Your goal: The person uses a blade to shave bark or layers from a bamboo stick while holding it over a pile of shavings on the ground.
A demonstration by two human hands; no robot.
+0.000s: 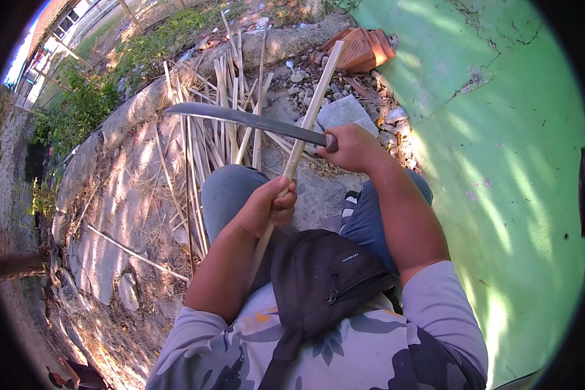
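A long pale strip, which looks like split bamboo, slants up and away from my lap. My left hand is closed around its lower part, just above my knee. My right hand grips the short handle of a machete. Its long, slightly curved blade points left and lies across the strip, a little above my left hand. Whether the edge bites into the strip, I cannot tell. The strip's lower end runs down behind my left wrist and is blurred.
Several similar pale strips lie piled on the ground ahead. A stone block and rubble sit beyond my right hand, with orange roof tiles farther off. A green wall stands close on my right. A black bag hangs across my front.
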